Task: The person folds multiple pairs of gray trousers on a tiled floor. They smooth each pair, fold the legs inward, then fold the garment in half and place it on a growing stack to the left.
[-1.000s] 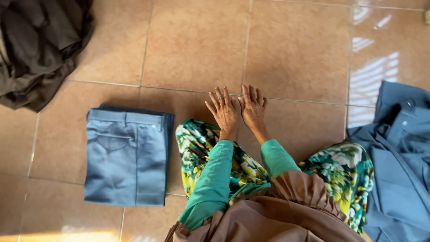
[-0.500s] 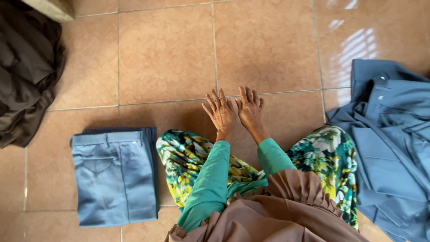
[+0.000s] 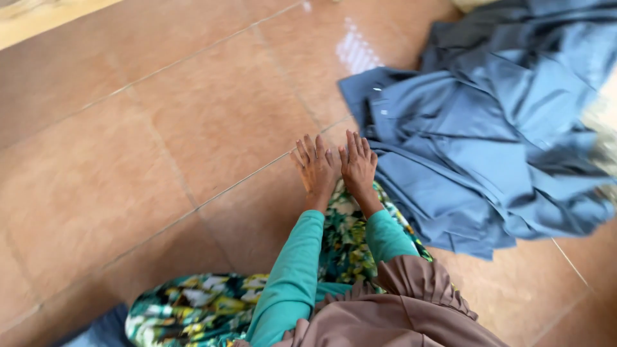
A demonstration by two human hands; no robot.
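Both my hands — left hand [image 3: 317, 168], right hand [image 3: 357, 168] — lie flat, fingers spread, empty, just beside the crumpled blue garment [image 3: 488, 135].

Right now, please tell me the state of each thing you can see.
Left hand: open, flat, empty.
Right hand: open, flat, empty, beside the left hand.
Blue garment pile: crumpled, unfolded, on the floor.
Tiled floor: bare, glossy.
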